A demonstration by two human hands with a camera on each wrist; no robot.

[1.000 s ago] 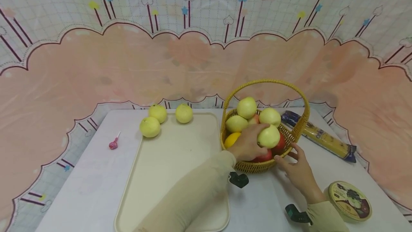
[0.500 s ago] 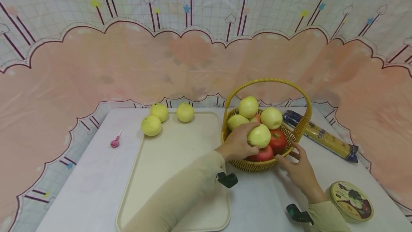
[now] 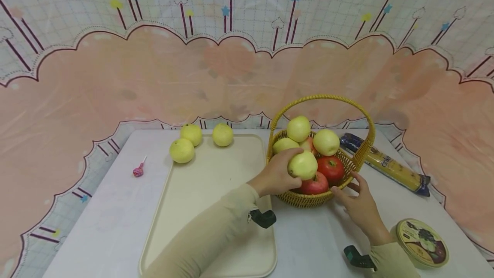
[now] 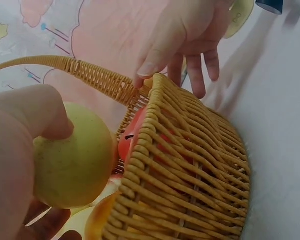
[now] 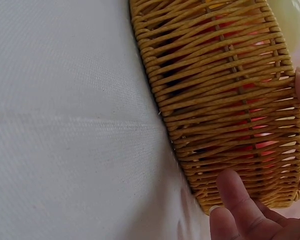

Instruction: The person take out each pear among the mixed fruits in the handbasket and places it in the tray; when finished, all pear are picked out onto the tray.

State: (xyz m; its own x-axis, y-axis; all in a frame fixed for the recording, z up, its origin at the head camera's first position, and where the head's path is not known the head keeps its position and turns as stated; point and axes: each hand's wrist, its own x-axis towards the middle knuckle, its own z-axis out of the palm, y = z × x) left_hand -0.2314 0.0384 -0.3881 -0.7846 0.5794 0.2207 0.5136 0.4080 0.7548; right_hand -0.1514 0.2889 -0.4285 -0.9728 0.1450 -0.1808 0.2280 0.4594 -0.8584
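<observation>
Fingers of the left hand (image 3: 275,176) grasp a pale green fruit (image 3: 302,166) above the near half of the basket (image 3: 305,200); those of the right hand (image 3: 359,209) hold its rim. Even pressure and a steady basket should avoid jostling the red apples (image 3: 332,170).

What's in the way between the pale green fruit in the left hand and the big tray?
Just the rim of the basket, on the side nearest the tray. The left hand reaches over it, holding the pale green fruit. I can see nothing else blocking that way.
</observation>
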